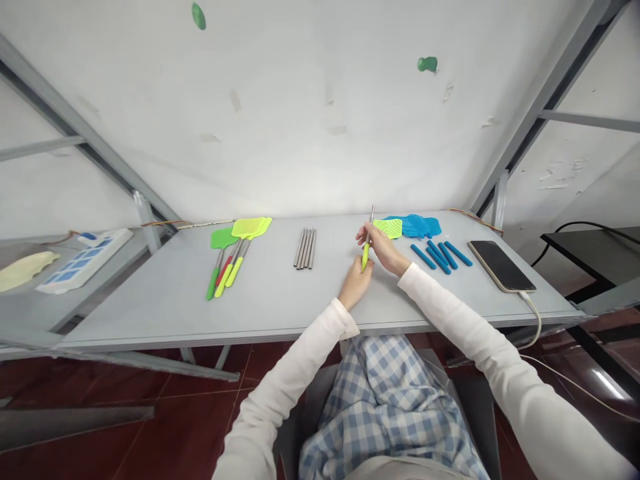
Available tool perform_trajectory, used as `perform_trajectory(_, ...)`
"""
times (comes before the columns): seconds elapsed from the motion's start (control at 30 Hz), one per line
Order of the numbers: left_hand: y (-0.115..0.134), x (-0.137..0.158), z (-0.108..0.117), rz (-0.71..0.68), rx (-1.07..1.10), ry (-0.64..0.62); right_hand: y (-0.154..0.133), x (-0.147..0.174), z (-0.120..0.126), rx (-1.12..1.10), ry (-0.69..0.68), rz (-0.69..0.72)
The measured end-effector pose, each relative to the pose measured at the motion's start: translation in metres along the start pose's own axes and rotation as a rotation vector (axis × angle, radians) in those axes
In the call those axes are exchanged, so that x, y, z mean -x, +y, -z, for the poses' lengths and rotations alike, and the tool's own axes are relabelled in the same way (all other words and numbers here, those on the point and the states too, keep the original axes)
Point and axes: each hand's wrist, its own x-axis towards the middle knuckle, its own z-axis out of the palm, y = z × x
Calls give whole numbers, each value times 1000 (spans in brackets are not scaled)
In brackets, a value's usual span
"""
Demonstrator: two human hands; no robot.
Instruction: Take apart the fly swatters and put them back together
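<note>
My left hand is closed around a yellow-green fly swatter handle, held upright over the table. From the handle's top rises a thin metal rod, and my right hand has its fingers closed on that rod. Just behind the right hand lie a yellow-green perforated swatter head and a pile of blue swatter heads. Several blue handles rest to the right. Left of my hands several metal rods lie side by side.
Several whole fly swatters in green, yellow and red lie at the left of the grey table. A phone with a white charging cable sits at the right. A white and blue box stands on the neighbouring table, and metal frame posts flank both sides.
</note>
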Motion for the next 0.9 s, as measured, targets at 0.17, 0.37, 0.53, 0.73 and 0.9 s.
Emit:
perform_trajectory(0.17,-4,4,-5,-152,-315,36,-10,-11,15,-270,224,-155)
perform_trajectory(0.37,5,-14,-15,-286,-725,128,-38,-26,20,-532,464,-135)
perform_trajectory(0.53,10,-58,-8,-313,-976,133,-31,-25,7,-559,599,-107)
perform_trajectory(0.73,9,-60,-4,-392,-799,112,-32,-16,5,-519,400,-101)
perform_trajectory(0.9,19,-34,-15,-140,-196,-174,-46,-20,22,-453,140,-213)
